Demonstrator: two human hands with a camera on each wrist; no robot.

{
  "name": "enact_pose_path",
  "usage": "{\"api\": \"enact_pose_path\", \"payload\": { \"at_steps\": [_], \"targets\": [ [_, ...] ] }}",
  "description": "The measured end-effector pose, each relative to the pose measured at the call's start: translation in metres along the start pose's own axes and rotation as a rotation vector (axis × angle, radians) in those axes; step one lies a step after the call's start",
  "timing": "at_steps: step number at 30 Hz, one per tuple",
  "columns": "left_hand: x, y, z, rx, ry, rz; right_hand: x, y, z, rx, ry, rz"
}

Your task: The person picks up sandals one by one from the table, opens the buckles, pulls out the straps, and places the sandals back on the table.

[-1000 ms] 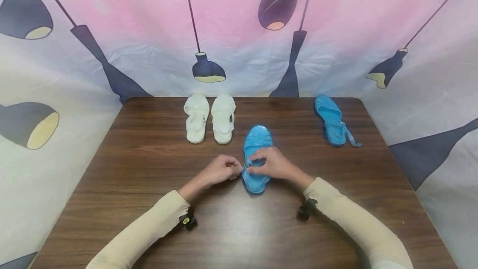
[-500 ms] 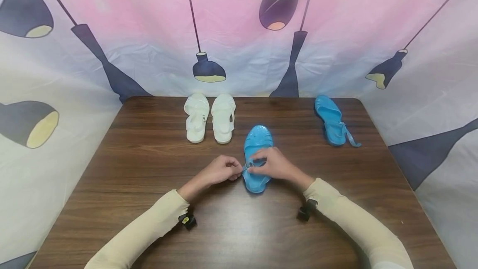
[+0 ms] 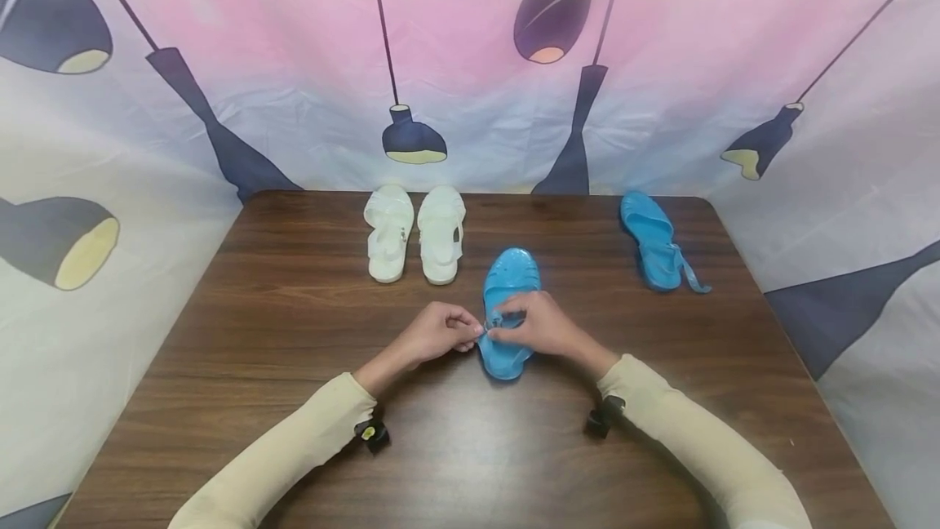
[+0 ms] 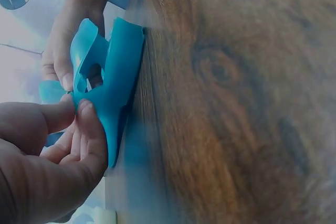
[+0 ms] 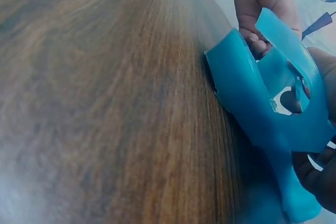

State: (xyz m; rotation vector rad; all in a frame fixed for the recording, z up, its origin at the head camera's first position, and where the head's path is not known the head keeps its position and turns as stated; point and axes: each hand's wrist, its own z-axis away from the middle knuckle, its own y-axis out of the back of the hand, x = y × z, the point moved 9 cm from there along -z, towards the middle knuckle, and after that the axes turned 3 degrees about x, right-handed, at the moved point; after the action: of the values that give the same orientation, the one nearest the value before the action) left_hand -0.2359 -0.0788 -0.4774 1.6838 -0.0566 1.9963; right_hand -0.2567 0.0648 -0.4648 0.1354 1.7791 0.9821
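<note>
A blue jelly sandal lies on the table in front of the person, toe pointing away, with a small metal buckle on its left side. The left hand pinches the ankle strap beside that buckle between thumb and forefinger. Reaching across the sandal from the right, the right hand holds the strap at the buckle with thumb and forefinger. In the left wrist view a strap end sticks out past the fingertips. The right wrist view shows the sandal's heel close up, with the fingers partly hidden behind it.
A pair of white sandals stands side by side at the table's back edge, left of the middle. A second blue sandal lies at the back right, its strap hanging loose. A printed cloth hangs behind the wooden table.
The left fingertips have shifted slightly right, closer to the buckle. The right hand keeps its place at the strap, and the sandal stays where it was.
</note>
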Motion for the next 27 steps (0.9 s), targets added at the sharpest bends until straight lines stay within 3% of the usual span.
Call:
{"api": "enact_pose_path", "payload": {
  "at_steps": [3, 6, 14, 21, 27],
  "targets": [
    [-0.003, -0.001, 0.001, -0.004, 0.018, 0.085, -0.001, 0.0, 0.0, 0.011, 0.007, 0.0],
    [-0.002, -0.001, 0.0, 0.012, 0.008, 0.11, -0.004, 0.0, 0.0, 0.011, 0.026, 0.004],
    [0.006, 0.004, 0.001, 0.073, -0.063, -0.001, -0.005, -0.003, -0.002, -0.016, 0.048, -0.004],
    [0.001, 0.004, 0.008, 0.056, -0.005, -0.102, 0.0, -0.002, 0.0, -0.007, -0.012, -0.006],
    [-0.001, 0.001, 0.01, 0.042, -0.017, -0.06, 0.0, -0.002, 0.001, -0.01, -0.036, -0.017]
  ]
}}
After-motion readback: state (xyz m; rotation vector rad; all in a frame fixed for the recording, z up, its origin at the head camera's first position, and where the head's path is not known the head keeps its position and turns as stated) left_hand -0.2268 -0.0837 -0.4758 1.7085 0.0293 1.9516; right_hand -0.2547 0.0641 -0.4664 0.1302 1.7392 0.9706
